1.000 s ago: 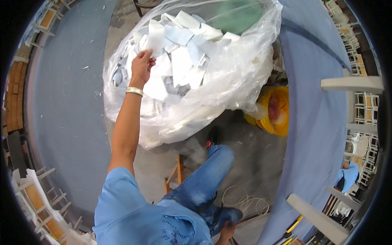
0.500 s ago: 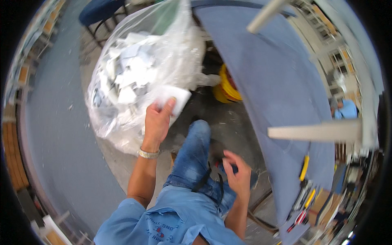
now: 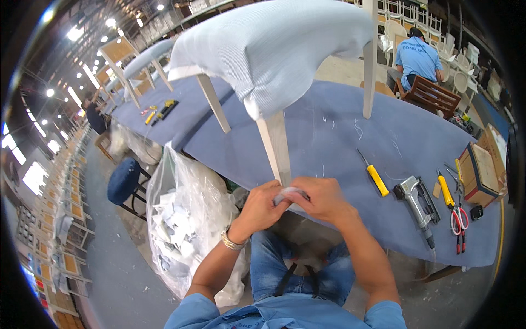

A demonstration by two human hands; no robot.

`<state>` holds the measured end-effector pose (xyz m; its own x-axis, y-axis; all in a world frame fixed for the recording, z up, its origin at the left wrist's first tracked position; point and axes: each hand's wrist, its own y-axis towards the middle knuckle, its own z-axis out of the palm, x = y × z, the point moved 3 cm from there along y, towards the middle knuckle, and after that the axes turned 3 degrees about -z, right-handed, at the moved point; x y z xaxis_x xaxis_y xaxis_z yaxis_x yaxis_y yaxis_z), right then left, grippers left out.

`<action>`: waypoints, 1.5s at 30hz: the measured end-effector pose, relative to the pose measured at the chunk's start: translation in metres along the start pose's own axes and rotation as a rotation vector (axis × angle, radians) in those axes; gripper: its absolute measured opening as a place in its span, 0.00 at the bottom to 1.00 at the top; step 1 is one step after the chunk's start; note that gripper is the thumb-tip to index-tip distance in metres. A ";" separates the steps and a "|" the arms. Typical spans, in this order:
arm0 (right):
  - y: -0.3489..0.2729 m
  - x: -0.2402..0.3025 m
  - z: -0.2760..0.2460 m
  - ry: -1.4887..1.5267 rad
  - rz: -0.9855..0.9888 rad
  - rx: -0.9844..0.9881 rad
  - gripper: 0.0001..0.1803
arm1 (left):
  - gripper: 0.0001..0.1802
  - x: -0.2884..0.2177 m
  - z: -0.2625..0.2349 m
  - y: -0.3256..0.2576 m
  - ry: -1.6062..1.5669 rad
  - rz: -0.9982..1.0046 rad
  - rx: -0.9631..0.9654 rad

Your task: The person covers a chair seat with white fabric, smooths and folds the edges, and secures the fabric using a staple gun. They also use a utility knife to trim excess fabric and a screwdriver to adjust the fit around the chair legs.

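Observation:
My left hand [image 3: 257, 205], with a metal-banded watch [image 3: 232, 241] at its wrist, and my right hand [image 3: 323, 200] meet at the near table edge. Between them, both sets of fingers pinch a small pale grey strip [image 3: 291, 193], its material blurred. Just beyond my fingertips is the lower end of a pale wooden chair leg [image 3: 274, 148]. The chair stands on the blue-covered table [image 3: 329, 137]. Light-blue striped fabric [image 3: 263, 55] drapes over its seat, gathered at the corner above that leg.
A clear plastic bag [image 3: 219, 214] full of white scraps stands left of my legs, beside a blue stool [image 3: 127, 181]. On the table's right lie a yellow-handled tool [image 3: 378, 180], a staple gun [image 3: 417, 208], scissors [image 3: 459, 220] and a box [image 3: 478, 170]. A person [image 3: 419, 60] sits beyond.
The view has swung up from the bag to the chair. My left hand has left the bag, where it held a white piece. My right hand has come up, and both hands now meet.

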<state>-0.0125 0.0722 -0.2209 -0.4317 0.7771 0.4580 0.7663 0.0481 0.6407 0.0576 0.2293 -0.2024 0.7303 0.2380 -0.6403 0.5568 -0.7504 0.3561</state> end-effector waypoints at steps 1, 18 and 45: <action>-0.004 -0.005 -0.009 0.055 0.023 -0.025 0.10 | 0.08 -0.005 0.003 0.007 0.004 0.021 -0.008; -0.033 -0.163 -0.015 0.105 0.380 -0.434 0.09 | 0.32 -0.083 -0.083 0.043 0.332 0.137 -0.514; 0.036 -0.058 -0.045 1.044 0.091 -0.336 0.09 | 0.12 -0.137 -0.104 0.127 0.935 0.404 -0.354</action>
<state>0.0190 0.0006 -0.1962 -0.6916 -0.1519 0.7062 0.7154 -0.2792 0.6405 0.0695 0.1658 0.0013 0.8151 0.5020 0.2892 0.1797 -0.6935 0.6976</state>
